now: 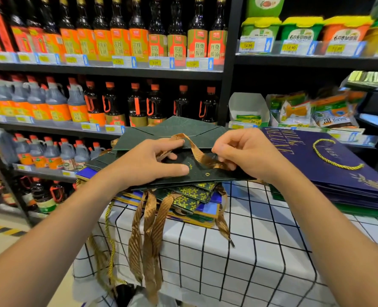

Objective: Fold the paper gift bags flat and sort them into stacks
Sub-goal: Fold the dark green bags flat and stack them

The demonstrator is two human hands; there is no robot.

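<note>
Dark-green paper bag lies flattened on the stack at the bench's far-left corner — left hand presses it, fingers straight; right hand pinches its ribbon handle.

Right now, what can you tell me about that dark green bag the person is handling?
The dark green bag looks like matte paper, folded flat, its creased bottom flap pointing toward the shelves. A small gold mark and a metal eyelet show near its front edge. A brown ribbon handle loops across its top. It rests on a pile of flattened bags on the checked tablecloth. The left hand presses on it, fingers touching the ribbon; the right hand pinches the ribbon.
</note>
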